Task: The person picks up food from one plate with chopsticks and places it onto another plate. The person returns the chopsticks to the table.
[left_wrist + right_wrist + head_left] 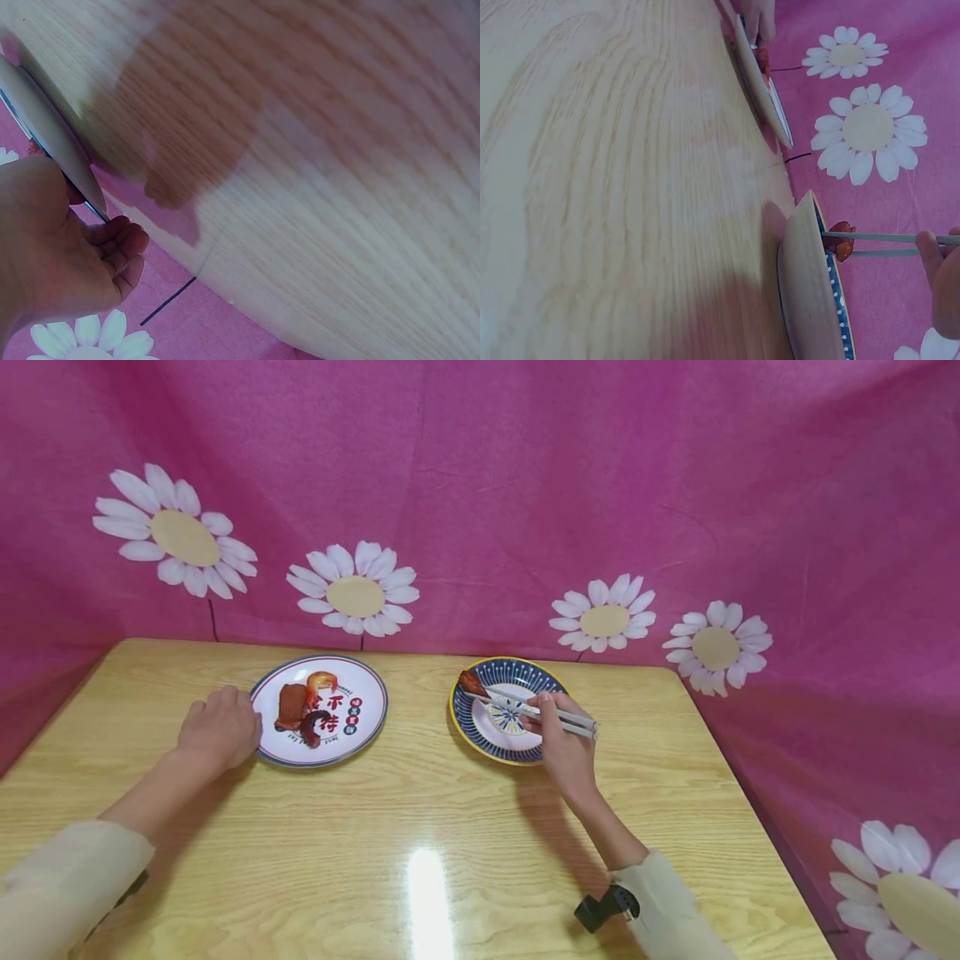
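Note:
My left hand (222,727) grips the left edge of a white plate (360,693) with red and black lettering. In the left wrist view, the thumb and curled fingers (124,251) pinch its rim. On that plate lie a shrimp (322,682), a brown block of food (291,705) and a dark curled tentacle (311,728). My right hand (566,747) holds a pair of chopsticks (573,722) over a blue-patterned dish (491,747) with a yellow rim. The chopstick tips are at a glossy reddish-brown piece of food (841,241), just inside the dish's left rim.
Both dishes stand toward the back of a light wooden table (337,843). Close behind its back edge hangs a pink cloth (480,510) printed with white daisies, which continues along the right side. A bright light reflection lies near the table's front.

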The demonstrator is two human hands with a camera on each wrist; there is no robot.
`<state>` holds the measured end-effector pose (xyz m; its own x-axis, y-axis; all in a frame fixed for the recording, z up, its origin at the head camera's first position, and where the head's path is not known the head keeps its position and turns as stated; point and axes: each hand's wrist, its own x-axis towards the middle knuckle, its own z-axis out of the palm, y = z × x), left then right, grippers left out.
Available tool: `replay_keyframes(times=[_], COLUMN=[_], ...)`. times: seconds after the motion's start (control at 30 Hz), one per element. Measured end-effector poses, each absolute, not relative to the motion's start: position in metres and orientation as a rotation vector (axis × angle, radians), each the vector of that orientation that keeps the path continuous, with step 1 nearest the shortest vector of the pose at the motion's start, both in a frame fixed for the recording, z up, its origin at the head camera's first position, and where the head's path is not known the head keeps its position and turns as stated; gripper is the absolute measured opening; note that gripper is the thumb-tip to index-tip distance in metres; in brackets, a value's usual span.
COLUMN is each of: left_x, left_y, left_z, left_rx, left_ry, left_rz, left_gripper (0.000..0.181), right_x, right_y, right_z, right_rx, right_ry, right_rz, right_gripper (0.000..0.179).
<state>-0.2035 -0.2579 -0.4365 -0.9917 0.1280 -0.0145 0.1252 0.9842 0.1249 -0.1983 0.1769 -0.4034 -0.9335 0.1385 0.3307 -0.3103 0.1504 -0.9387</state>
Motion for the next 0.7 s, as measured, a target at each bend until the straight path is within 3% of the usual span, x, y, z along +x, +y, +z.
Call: replay_keyframes(times=[0.7], left_x=[-0.203], left_y=[-0.257], left_z=[-0.436], left_rx=[0.182], left_ry=[3.099], left_rz=[0.187], left_gripper=[0.039], right_x=[-0.200], right_y=[0.189], right_z=[-0.411], right_rx=[0.089], right_ry=[-2.104], right_rz=[1.854], right_gripper=[0.031])
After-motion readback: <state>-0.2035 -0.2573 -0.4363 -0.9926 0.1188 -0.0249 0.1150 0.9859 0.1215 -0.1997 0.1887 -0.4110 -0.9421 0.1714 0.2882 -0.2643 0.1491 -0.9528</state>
